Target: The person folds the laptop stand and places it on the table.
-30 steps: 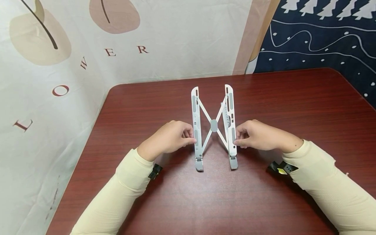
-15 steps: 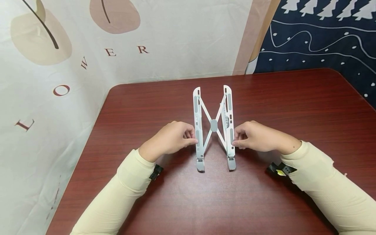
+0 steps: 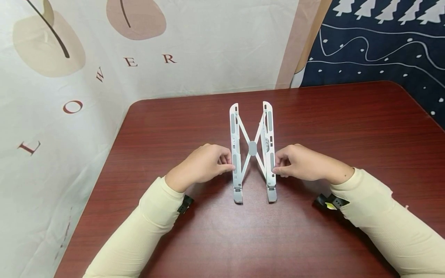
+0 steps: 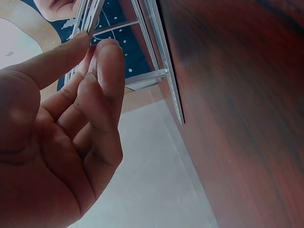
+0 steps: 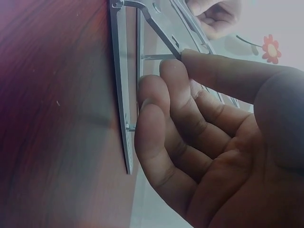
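the left hand and right hand, fingers curled, each pinch one of two rails on one white stand between them.

Silver stand on reddish-brown table

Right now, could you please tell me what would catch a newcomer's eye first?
Probably the silver stand on the red table, pinched at its sides by the left hand and right hand. Beyond the table, navy cloth with white trees stands out at the head view's upper right.
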`<state>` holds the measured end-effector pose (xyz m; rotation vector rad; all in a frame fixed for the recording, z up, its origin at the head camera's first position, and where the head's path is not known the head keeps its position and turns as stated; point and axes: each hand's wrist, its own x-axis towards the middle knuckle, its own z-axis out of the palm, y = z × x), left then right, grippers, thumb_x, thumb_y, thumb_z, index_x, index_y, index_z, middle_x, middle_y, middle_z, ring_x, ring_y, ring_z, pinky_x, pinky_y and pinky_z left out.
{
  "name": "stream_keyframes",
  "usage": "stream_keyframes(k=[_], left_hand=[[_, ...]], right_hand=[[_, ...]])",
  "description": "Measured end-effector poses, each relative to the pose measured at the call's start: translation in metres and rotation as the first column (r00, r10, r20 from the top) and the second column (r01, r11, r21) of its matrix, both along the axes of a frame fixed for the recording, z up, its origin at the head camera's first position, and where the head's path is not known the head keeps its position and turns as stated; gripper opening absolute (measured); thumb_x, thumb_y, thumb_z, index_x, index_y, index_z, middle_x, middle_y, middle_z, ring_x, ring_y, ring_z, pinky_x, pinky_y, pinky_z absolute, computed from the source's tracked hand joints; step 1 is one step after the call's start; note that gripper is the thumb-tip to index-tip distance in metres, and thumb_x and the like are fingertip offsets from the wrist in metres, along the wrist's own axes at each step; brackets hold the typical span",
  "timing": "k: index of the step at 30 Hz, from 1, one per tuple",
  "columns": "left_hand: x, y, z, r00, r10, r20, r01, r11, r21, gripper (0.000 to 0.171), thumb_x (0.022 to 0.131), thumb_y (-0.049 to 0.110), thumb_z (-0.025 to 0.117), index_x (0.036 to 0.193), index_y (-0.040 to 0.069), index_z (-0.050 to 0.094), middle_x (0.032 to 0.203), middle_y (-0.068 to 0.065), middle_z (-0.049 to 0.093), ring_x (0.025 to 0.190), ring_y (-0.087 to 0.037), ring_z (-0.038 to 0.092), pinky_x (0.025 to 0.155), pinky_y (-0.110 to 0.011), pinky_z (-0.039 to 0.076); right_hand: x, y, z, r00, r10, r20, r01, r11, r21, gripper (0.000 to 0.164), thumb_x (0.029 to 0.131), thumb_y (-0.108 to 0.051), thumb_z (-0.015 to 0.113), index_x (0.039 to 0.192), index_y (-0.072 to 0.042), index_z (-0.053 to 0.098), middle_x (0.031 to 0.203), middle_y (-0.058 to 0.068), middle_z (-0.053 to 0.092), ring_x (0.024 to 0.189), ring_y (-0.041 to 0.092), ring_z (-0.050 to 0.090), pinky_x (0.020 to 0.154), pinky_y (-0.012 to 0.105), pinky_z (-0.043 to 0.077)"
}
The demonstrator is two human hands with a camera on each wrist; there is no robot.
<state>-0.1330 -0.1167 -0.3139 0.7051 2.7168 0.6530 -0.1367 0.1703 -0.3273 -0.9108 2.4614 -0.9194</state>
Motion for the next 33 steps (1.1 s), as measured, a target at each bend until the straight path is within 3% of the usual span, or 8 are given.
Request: stream_keyframes(k=[33], left_hand=[[0.002, 0.004, -0.003, 1.0, -0.014, 0.002, 0.014, 0.999, 0.038, 0.018, 0.09, 0.026, 0.075, 0.077, 0.018, 0.065, 0.069, 0.008, 0.066, 0.063, -0.004, 0.058, 0.064, -0.024, 0.047]], right_hand=[[0.004, -0.011, -0.004, 1.0, -0.004, -0.003, 0.004, 1.0, -0.008, 0.024, 0.092, -0.012, 0.07, 0.071, -0.014, 0.059, 0.062, -0.007, 0.059, 0.054, 0.003, 0.048, 0.054, 0.022, 0.042]])
